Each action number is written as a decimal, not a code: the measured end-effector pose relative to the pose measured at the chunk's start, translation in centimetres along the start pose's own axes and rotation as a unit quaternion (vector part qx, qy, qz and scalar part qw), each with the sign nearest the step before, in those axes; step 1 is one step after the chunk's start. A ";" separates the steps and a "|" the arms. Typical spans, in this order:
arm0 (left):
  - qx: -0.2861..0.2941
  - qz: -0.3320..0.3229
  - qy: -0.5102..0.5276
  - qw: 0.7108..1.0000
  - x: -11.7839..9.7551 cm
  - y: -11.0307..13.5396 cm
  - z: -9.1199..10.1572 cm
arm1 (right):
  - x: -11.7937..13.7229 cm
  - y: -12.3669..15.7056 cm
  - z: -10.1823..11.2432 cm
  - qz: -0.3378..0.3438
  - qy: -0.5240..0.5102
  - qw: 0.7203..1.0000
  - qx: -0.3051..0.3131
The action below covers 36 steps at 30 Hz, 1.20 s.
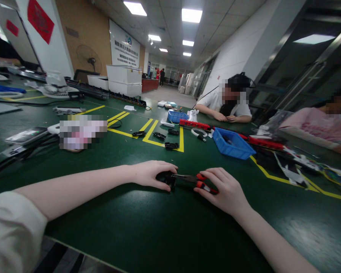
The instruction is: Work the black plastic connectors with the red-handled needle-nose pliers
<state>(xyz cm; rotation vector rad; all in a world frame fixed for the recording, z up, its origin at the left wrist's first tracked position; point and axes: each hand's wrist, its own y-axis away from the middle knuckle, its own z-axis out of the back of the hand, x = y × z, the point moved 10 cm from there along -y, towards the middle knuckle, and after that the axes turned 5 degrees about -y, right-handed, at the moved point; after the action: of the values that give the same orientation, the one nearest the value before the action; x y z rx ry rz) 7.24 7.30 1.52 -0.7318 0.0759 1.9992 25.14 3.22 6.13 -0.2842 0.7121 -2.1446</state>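
Here, at lower centre, the left hand [150, 173] pinches a black part [168, 179]; the right hand [224, 189] grips red-handled pliers [197, 180]. Above them, more black clips [165, 138] and a blue bin [233, 144] lie apart.

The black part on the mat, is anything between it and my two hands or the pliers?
Nothing visible. The left hand already rests on the black part, the right hand grips the red-handled pliers, and their tip reaches the part across bare green mat.

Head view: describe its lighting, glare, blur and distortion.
Head view: ceiling panels light it evenly; soft glare on the green table at lower right; wide-angle bending at the edges; faces pixelated; left hand, right hand and red-handled pliers reasonably sharp.
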 end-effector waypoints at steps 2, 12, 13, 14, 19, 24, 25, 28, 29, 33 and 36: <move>0.000 0.001 -0.001 1.000 0.0 0.0 0.0 | 0.1 -0.1 0.0 0.000 0.000 1.000 0.000; 0.009 0.002 0.000 1.000 -0.3 0.1 0.1 | 0.8 0.1 0.1 0.021 0.041 0.999 -0.003; 0.010 0.002 -0.002 1.000 -0.3 0.1 0.1 | 0.7 0.1 0.1 0.021 0.041 0.999 -0.001; 0.010 0.001 -0.005 1.000 -0.3 0.1 0.1 | 0.7 0.1 0.0 0.019 0.038 0.999 0.003; 0.005 -0.005 -0.009 1.000 -0.1 0.1 0.0 | 0.1 0.1 -0.7 -0.016 -0.003 0.999 0.037; -0.002 -0.015 -0.011 1.000 -0.2 0.1 -0.1 | -0.1 0.1 -1.0 -0.030 -0.014 0.999 0.043; -0.002 -0.019 -0.011 1.000 -0.2 0.1 -0.1 | -0.1 0.1 -1.0 -0.031 -0.014 0.998 0.043; -0.001 -0.026 -0.011 1.000 -0.3 0.1 -0.2 | 0.0 0.1 -0.9 -0.027 -0.011 0.999 0.037; 0.000 -0.026 -0.011 1.000 -0.3 0.1 -0.2 | 0.0 0.1 -0.8 -0.024 -0.008 0.999 0.033; 0.009 -0.023 -0.009 1.000 -0.3 0.2 -0.3 | 0.1 0.2 -0.8 -0.015 0.000 0.999 0.030; 0.006 -0.033 -0.015 0.999 -0.7 0.2 -0.2 | 0.1 0.1 -0.8 -0.016 -0.009 0.999 0.035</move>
<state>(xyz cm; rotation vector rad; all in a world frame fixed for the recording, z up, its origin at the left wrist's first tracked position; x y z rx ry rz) 7.42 6.57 1.63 -0.6886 0.0458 1.9447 24.79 3.37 5.37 -0.2790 0.6238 -2.1892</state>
